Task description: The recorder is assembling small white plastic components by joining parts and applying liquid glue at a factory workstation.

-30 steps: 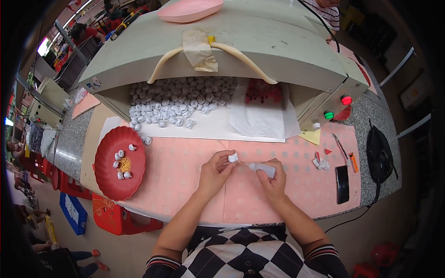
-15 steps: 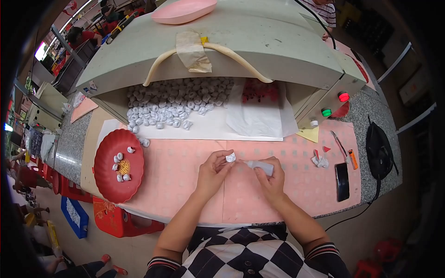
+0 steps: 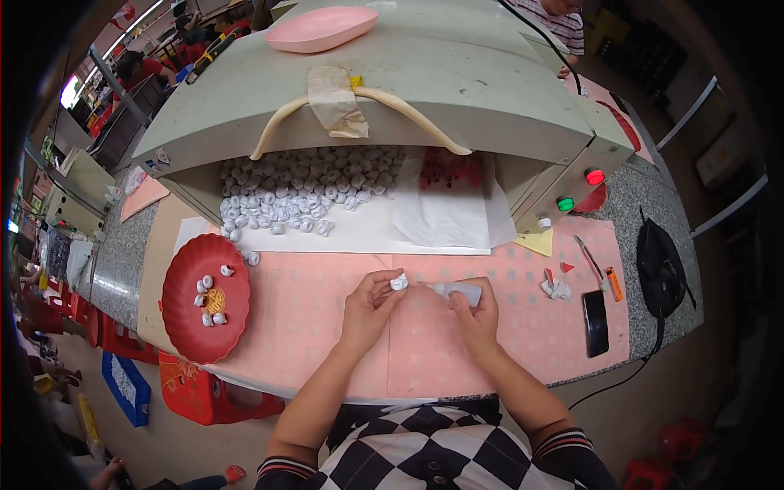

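Observation:
Between the thumb and fingers of my left hand [image 3: 371,302] is a small white rounded piece [image 3: 398,282], one of the same sort as those heaped in the metal cabinet. My right hand [image 3: 480,314] is wrapped round a translucent squeeze bottle [image 3: 459,291] lying almost level. Its thin nozzle points left at the white piece, with a small gap between them as far as I can tell. Left of my hands, a red scalloped plate [image 3: 184,314] holds several similar white pieces. The heap of white pieces [image 3: 310,184] fills the left part of the cabinet opening.
A grey metal cabinet [image 3: 457,98] with red and green lights stands ahead. On the pink table covering [image 3: 327,282] at right lie a phone [image 3: 596,323], an orange cutter [image 3: 615,284] and crumpled white scraps [image 3: 556,288]. A black cabled device [image 3: 660,265] is farther right. Another person [image 3: 563,33] is beyond.
The whole view has shifted slightly. My hands keep nearly the same pose, with the white piece and the bottle still held facing each other.

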